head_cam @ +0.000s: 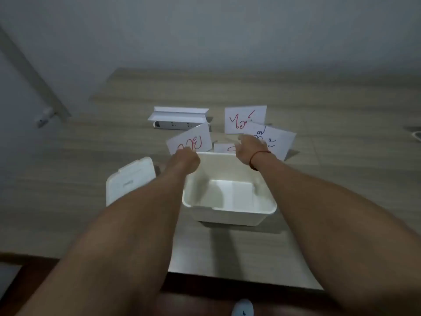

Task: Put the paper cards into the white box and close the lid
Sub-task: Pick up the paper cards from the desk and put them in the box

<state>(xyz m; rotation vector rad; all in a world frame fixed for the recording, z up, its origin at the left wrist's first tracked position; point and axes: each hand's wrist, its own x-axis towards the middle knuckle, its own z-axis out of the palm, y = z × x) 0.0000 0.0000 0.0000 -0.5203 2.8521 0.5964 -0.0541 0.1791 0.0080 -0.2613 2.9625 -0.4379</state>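
Cards stand mid-frame behind the open white box [230, 190]. Left hand [185, 159] pinches the left card [193, 139]; right hand [250, 148] reaches the right card [275, 139], grip unclear. Thin, light, bendy: hold by edges.

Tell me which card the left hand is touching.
The left hand touches the leftmost card, which has red-only writing; the other cards lie further right.

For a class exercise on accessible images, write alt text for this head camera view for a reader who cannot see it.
Both bare hands reach past an open, empty white box: the left hand grips a paper card with red writing, the right hand touches another card. The lid lies left of the box on a wooden table.
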